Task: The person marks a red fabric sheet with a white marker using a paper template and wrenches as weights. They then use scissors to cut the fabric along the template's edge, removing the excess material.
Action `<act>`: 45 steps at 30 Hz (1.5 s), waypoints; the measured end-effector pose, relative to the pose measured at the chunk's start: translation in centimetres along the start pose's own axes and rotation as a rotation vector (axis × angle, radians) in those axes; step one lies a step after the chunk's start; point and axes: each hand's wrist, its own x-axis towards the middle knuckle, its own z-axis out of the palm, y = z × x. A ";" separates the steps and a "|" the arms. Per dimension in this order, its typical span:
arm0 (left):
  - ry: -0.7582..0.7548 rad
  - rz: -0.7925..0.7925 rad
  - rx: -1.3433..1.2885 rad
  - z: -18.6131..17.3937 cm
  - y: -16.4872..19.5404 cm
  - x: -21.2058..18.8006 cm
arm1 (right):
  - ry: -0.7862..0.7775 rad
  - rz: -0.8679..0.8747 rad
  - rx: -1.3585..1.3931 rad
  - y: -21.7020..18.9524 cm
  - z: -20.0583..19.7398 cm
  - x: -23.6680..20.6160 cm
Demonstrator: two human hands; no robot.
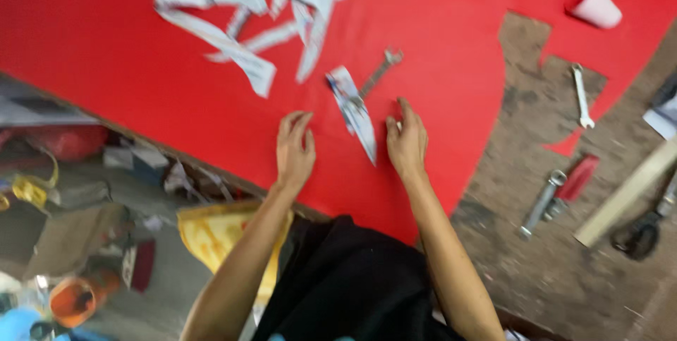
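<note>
I've got both arms stretched forward over the big red sheet (106, 38), which covers nearly the whole worktable (550, 256) under and ahead of the hands. Left hand (294, 150) lies palm down on the red, fingers together and loose, gripping nothing. Right hand (407, 142) is also flat on the sheet, fingers pointing away from me, nothing grasped; whether a fingertip touches the paper strip beside it, I cannot tell through the blur.

Between the two hands, nearer the right, sits a pointed printed paper strip (355, 112), white with blue and grey print, tip aimed back toward me. A wrench (377, 73) lies just beyond it, its near end under the strip's far end.

Further ahead of the left hand I see a tangle of white paper cuttings (240, 31). Right of the right hand, well apart on bare table: a second wrench (580, 94), a metal tool with red handle (560, 193), a wooden stick (627, 193), dark scissors (643, 232).
</note>
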 end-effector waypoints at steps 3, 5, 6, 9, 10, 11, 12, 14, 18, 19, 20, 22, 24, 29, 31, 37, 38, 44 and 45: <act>-0.005 0.087 0.011 -1.1 -2.2 7.5 | 0.128 0.236 -0.104 -4.7 4.4 2.9; -0.058 0.096 0.043 -1.0 -2.0 9.5 | 0.218 0.294 -0.196 -6.4 6.0 4.3; -0.082 0.119 0.070 -0.3 -1.6 10.7 | 0.265 0.314 -0.242 -6.9 6.5 5.1; -0.248 0.094 0.170 2.8 0.1 13.0 | 0.311 0.385 -0.271 -7.5 7.2 7.2; -0.291 0.102 0.147 3.6 0.6 13.4 | 0.315 0.421 -0.260 -7.5 7.3 7.6; -0.339 0.102 0.123 4.3 0.9 13.6 | 0.311 0.461 -0.253 -7.4 7.3 7.8; -0.356 0.122 0.099 4.6 1.2 13.9 | 0.301 0.507 -0.248 -7.1 7.3 7.7; -0.387 0.166 0.046 5.1 1.6 14.4 | 0.323 0.477 -0.289 -6.6 6.8 6.7; -0.394 0.060 -0.239 4.9 1.3 14.9 | 0.330 0.580 -0.332 -2.6 4.5 4.2; -0.446 -0.079 -0.401 4.5 1.1 15.0 | 0.321 0.582 -0.390 -1.7 3.6 3.3; -0.492 -0.219 -0.560 3.9 0.7 15.1 | 0.334 0.583 -0.417 -1.0 2.9 2.2; -0.384 -0.287 -0.675 2.2 -1.0 15.7 | 0.336 0.564 -0.487 0.1 1.6 0.6; -0.241 -0.278 -0.767 -0.1 -4.0 17.4 | 0.314 0.537 -0.499 0.7 1.0 -0.5; 0.174 -0.183 -0.627 -9.2 -16.0 27.7 | 0.339 0.558 -0.437 1.5 0.1 -2.7; 0.360 0.025 -0.675 -12.5 -20.7 34.5 | 0.384 0.558 -0.424 2.3 -0.7 -2.3; 0.232 0.187 0.152 -18.1 -26.2 39.0 | 0.523 0.481 -0.527 5.4 -5.6 -2.3; 0.143 0.223 0.287 -18.3 -25.8 38.5 | 0.564 0.469 -0.538 6.2 -6.4 -2.5; -0.476 -0.035 0.078 -17.1 -16.0 29.1 | 0.644 0.518 -0.622 6.9 -7.2 -3.9; -0.494 -0.004 0.061 -17.3 -13.9 27.9 | 0.641 0.410 -0.523 5.9 -6.5 -3.9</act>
